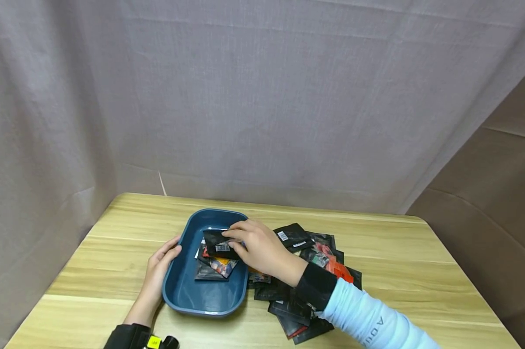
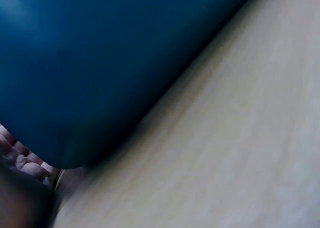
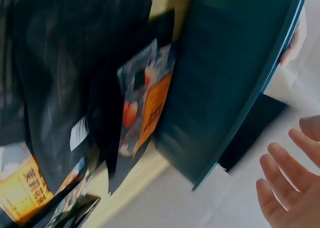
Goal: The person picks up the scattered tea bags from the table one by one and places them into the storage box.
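My left hand (image 1: 159, 261) rests against the left outer side of a blue plastic basin (image 1: 205, 298), its thumb at the rim. Over the basin's right side is my right hand (image 1: 260, 245), fingers spread in the right wrist view. A small black packet (image 1: 216, 245) with a white barcode label lies just beyond those fingertips, blurred and apart from them in the right wrist view (image 3: 252, 133). Inside the basin, below that packet, are a dark packet (image 1: 210, 272) and one with a colourful printed front (image 1: 224, 266).
To the right of the basin, partly under my right forearm, spreads a loose pile of black packets (image 1: 293, 310), some with red or orange printed fronts (image 1: 341, 271). The wooden table (image 1: 393, 271) ends at a grey cloth backdrop (image 1: 262, 121).
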Tool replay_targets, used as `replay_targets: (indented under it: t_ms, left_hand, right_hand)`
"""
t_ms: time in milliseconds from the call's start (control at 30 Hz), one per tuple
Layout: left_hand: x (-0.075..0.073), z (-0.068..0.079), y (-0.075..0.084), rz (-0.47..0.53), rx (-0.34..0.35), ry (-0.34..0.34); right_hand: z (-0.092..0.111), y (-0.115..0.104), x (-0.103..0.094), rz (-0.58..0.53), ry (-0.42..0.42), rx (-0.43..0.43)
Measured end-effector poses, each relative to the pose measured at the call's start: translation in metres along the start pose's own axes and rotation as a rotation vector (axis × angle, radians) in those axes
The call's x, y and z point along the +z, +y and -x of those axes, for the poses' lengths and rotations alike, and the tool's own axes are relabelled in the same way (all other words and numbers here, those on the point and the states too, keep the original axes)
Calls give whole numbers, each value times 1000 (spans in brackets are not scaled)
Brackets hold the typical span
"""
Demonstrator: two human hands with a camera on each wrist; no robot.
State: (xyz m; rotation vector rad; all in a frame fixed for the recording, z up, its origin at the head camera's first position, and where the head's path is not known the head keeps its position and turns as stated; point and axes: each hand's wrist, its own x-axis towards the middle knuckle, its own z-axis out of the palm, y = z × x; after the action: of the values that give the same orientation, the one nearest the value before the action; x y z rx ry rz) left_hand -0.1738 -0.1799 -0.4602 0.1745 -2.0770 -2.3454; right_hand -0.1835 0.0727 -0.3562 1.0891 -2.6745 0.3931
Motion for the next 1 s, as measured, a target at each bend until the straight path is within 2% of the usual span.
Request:
replay_targets:
  t_ms: [267, 567, 1000]
  left_hand:
    - [-1, 0, 1, 13, 7, 2]
    - [-1, -1, 1, 11, 10, -2]
    - [0, 0, 1, -3, 4, -36]
  right_hand:
    - [10, -19, -4, 42, -24, -93]
    - [33, -24, -14, 90, -100, -151]
    - [95, -19, -15, 30, -179, -130]
